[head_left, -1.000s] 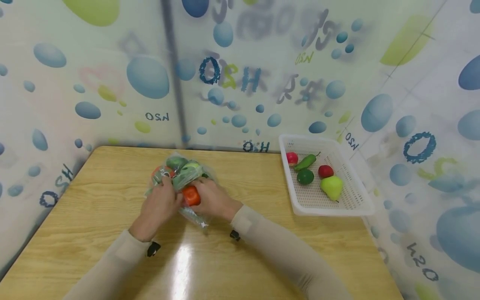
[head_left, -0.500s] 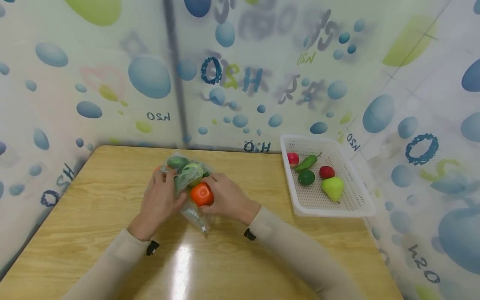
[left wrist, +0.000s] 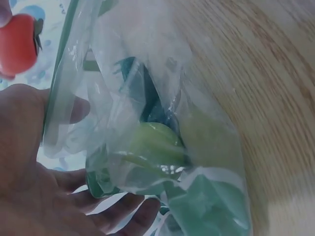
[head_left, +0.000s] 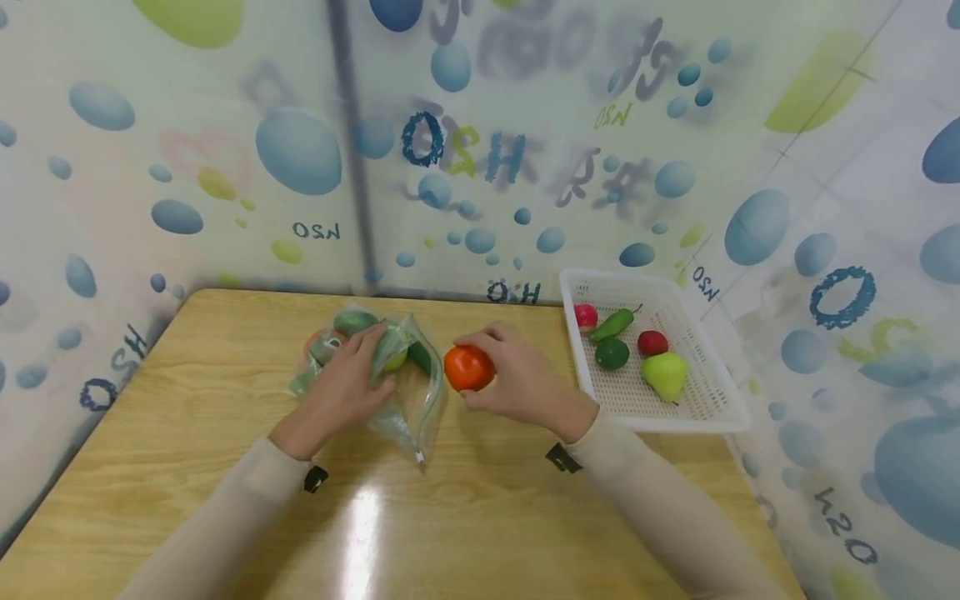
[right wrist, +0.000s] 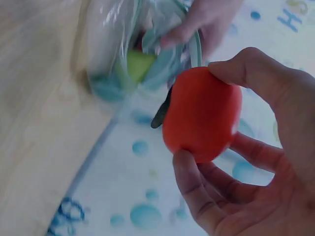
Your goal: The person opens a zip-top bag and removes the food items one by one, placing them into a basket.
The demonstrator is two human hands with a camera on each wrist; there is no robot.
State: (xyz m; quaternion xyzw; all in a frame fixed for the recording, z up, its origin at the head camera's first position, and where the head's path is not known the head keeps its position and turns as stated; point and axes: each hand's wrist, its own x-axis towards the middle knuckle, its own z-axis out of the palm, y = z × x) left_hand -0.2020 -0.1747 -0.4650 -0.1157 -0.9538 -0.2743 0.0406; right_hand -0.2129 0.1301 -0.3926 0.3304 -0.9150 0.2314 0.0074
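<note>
The right hand point(head_left: 517, 375) holds a red tomato point(head_left: 468, 367) between thumb and fingers, above the table just right of a clear zip bag point(head_left: 408, 408). In the right wrist view the tomato point(right wrist: 202, 115) shows a dark green calyx. My left hand point(head_left: 341, 387) rests on the bag, its thumb spread apart from the fingers at the bag's mouth. Through the plastic in the left wrist view are a yellow-green round item point(left wrist: 155, 145) and a dark green item point(left wrist: 142, 88). Other contents are partly hidden by the hand and plastic.
A white perforated basket point(head_left: 720, 400) stands at the right of the wooden table point(head_left: 450, 525). In it lie a green pear point(head_left: 665, 375), a green pepper point(head_left: 613, 324), a dark green avocado-like item point(head_left: 612, 354) and two red round items. A patterned wall backs the table.
My right hand has drawn the tomato out of the bag area and moved right with it. The left hand has shifted right over the bag, its fingers spreading at the mouth.
</note>
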